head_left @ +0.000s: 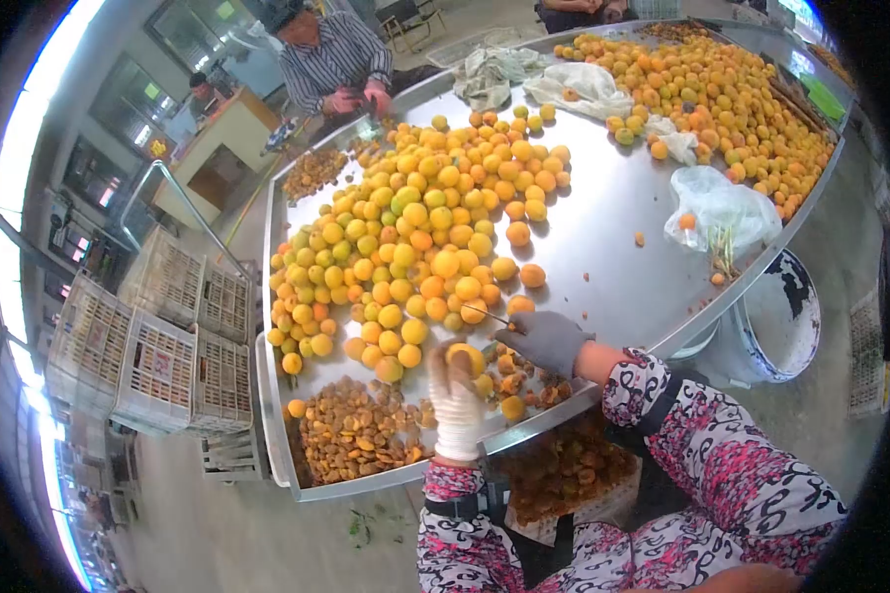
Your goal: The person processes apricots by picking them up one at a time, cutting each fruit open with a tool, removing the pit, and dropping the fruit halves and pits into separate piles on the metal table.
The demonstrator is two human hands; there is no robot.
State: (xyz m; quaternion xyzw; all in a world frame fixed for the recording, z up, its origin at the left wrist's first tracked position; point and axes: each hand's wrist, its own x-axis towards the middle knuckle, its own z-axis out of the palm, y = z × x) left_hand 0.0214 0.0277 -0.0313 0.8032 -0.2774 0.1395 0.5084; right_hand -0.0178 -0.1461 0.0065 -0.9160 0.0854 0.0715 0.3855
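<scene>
Stainless steel table (613, 227), tilted across the view, bears the stock. Item one: left hand (457, 400), in a white glove, closed around a single apricot (468, 356) at about 6 o'clock on the table, near its front edge; the fruit is yellow-orange, round, smooth-skinned, and only its upper part shows above the fingers. Item two: right hand (544, 339), in a grey glove, just to 3 o'clock of the fruit, pinched narrow on a thin knife (487, 314) whose slim blade points toward 10 o'clock; the grip itself is partly hidden. Handling note, offered as a judgement: the cut goes best with the fruit held steady and low over the table, the blade following the seam and kept clear of the left fingertips, with light pressure since ripe flesh bruises. Item three: large heap of whole apricots (415, 247), yellow to orange, from 9 to 12 o'clock of the hands. Item four: pile of brown pits and scraps (356, 435) at 8 o'clock, along the table's lower corner. Item five: split halves (524, 381) lying directly under the hands. Item six: second heap of orange fruit (732, 109) at 1 o'clock, well apart. Item seven: plastic bags (722, 208) at 2 o'clock. Item eight: another person in a striped shirt (331, 59) at the far end, 11 o'clock. Item nine: white crates (158, 346) on the floor at 9 o'clock.
</scene>
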